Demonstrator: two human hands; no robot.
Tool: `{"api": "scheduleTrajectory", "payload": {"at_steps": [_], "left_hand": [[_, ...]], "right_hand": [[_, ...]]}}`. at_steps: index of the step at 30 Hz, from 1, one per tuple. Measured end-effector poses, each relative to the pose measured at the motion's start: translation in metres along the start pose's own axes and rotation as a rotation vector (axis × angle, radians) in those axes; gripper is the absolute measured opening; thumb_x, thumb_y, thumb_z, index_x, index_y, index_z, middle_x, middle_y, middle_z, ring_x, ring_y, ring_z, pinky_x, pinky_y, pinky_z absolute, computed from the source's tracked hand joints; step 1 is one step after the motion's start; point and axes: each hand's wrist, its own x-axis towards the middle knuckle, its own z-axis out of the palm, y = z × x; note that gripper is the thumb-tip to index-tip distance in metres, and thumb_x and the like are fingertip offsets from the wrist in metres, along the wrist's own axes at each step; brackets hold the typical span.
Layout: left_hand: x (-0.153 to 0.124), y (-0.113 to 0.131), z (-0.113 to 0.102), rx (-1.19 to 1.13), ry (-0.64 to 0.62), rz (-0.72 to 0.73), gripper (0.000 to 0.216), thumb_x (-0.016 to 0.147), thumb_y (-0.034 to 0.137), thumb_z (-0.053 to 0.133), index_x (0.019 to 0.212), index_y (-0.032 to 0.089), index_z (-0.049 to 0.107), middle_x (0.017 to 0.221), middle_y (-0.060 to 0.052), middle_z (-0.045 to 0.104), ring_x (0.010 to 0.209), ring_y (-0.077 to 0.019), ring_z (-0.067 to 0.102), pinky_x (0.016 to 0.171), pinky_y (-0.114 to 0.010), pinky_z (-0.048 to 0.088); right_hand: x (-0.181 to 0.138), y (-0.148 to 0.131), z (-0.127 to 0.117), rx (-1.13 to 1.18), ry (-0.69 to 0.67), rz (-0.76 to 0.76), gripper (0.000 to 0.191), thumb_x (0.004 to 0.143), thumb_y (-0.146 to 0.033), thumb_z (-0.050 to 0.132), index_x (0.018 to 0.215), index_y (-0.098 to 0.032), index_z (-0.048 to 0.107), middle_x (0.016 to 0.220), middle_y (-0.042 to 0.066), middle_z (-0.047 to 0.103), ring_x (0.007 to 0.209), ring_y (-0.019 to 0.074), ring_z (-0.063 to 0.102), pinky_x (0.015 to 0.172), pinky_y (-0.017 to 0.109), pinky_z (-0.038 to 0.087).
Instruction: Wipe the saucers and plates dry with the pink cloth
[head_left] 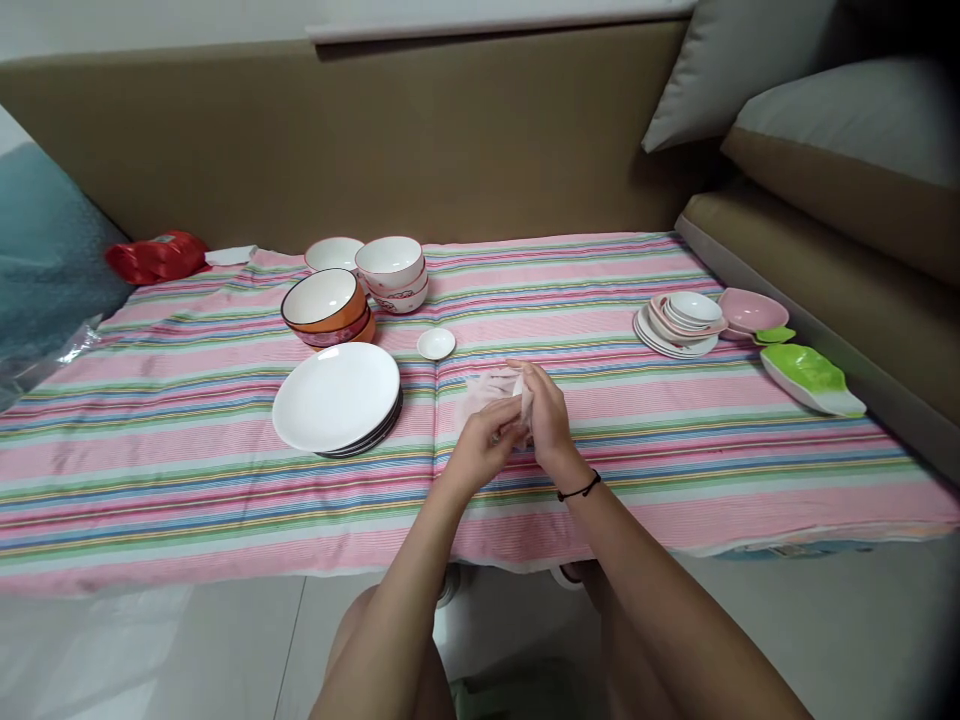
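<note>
My left hand and my right hand meet over the middle of the striped cloth. Between them is a thin, see-through whitish sheet, its loose part spread out to the left. My left fingers are curled against it, while my right hand is bent around its other side. Something white shows at my right fingers, but I cannot tell whether it is a fold of the sheet or a small dish. A small white dish rests just beyond, to the left.
Left are a stack of plates, orange bowls and white bowls. Stacked dishes, a pink bowl and a green leaf-shaped dish stand right. A red bundle lies far left; the sofa back rises behind.
</note>
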Motion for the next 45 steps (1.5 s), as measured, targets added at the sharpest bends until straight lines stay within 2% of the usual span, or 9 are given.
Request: {"api": "scheduleTrajectory", "payload": {"at_steps": [5,8,14,18,23,27,32,41,45], "left_hand": [[0.002,-0.014,0.002,0.339,-0.086,0.304,0.041,0.090,0.012,0.038,0.124,0.021,0.058,0.132,-0.008,0.057,0.128,-0.0236,0.046,0.106,-0.043,0.037],[0.001,-0.016,0.003,0.424,-0.078,0.284,0.045,0.090,0.014,0.039,0.132,0.023,0.052,0.131,-0.007,0.058,0.122,-0.0223,0.052,0.102,-0.040,0.043],[0.005,-0.005,0.005,0.070,0.198,-0.037,0.043,0.090,0.029,0.048,0.132,0.021,0.053,0.119,-0.007,0.065,0.107,-0.0236,0.060,0.092,-0.037,0.048],[0.005,-0.001,0.002,-0.333,0.199,-0.193,0.045,0.082,0.039,0.061,0.123,0.021,0.062,0.099,-0.007,0.071,0.087,-0.0228,0.065,0.075,-0.034,0.053],[-0.001,-0.004,0.001,-0.106,0.055,-0.034,0.025,0.085,0.032,0.058,0.100,0.020,0.074,0.095,-0.007,0.073,0.100,-0.0272,0.064,0.087,-0.041,0.052],[-0.002,-0.011,-0.007,0.363,-0.028,0.261,0.032,0.090,0.017,0.045,0.112,0.024,0.068,0.116,-0.005,0.068,0.122,-0.0251,0.053,0.102,-0.046,0.044],[-0.004,-0.014,-0.016,0.718,-0.060,0.367,0.039,0.092,0.009,0.039,0.122,0.023,0.060,0.125,-0.003,0.063,0.130,-0.0217,0.044,0.111,-0.048,0.036],[-0.005,-0.012,-0.017,0.926,-0.012,0.212,0.051,0.084,0.002,0.047,0.131,0.023,0.052,0.126,-0.008,0.062,0.121,-0.0231,0.054,0.090,-0.037,0.053],[-0.005,-0.010,-0.021,0.916,-0.061,0.172,0.056,0.082,-0.001,0.045,0.133,0.022,0.049,0.128,-0.010,0.059,0.123,-0.0229,0.051,0.093,-0.038,0.051]], "right_hand": [[0.007,-0.004,-0.005,0.442,-0.052,0.313,0.038,0.083,-0.050,0.051,0.101,-0.020,0.065,0.089,0.003,0.070,0.083,0.0199,0.065,0.077,0.032,0.052],[0.006,-0.004,-0.009,0.440,-0.072,0.297,0.042,0.084,-0.052,0.049,0.106,-0.020,0.064,0.092,0.003,0.070,0.086,0.0202,0.065,0.081,0.034,0.052],[-0.004,-0.004,-0.011,-0.215,-0.089,-0.222,0.042,0.091,-0.050,0.042,0.122,-0.025,0.058,0.126,0.004,0.058,0.117,0.0224,0.053,0.101,0.039,0.040],[-0.005,-0.005,-0.008,-0.434,-0.126,-0.495,0.037,0.093,-0.045,0.040,0.115,-0.025,0.063,0.132,0.004,0.054,0.127,0.0216,0.044,0.110,0.040,0.031],[0.004,0.001,-0.008,-0.053,-0.018,-0.149,0.043,0.090,-0.051,0.039,0.106,-0.022,0.066,0.117,0.007,0.064,0.112,0.0248,0.056,0.099,0.043,0.042],[0.012,0.008,-0.012,0.239,-0.246,0.232,0.054,0.078,-0.064,0.042,0.094,-0.019,0.068,0.103,0.011,0.068,0.096,0.0307,0.062,0.083,0.048,0.050],[0.014,0.010,-0.013,0.284,-0.346,0.396,0.065,0.073,-0.073,0.039,0.090,-0.017,0.067,0.092,0.013,0.069,0.087,0.0298,0.063,0.073,0.045,0.053],[0.011,0.009,-0.006,0.147,0.064,0.354,0.047,0.072,-0.066,0.057,0.069,-0.019,0.062,0.068,0.004,0.068,0.067,0.0223,0.064,0.056,0.032,0.052],[0.010,0.006,-0.009,0.003,0.091,0.249,0.042,0.069,-0.061,0.061,0.064,-0.020,0.059,0.058,0.001,0.062,0.058,0.0202,0.061,0.049,0.030,0.047]]}}
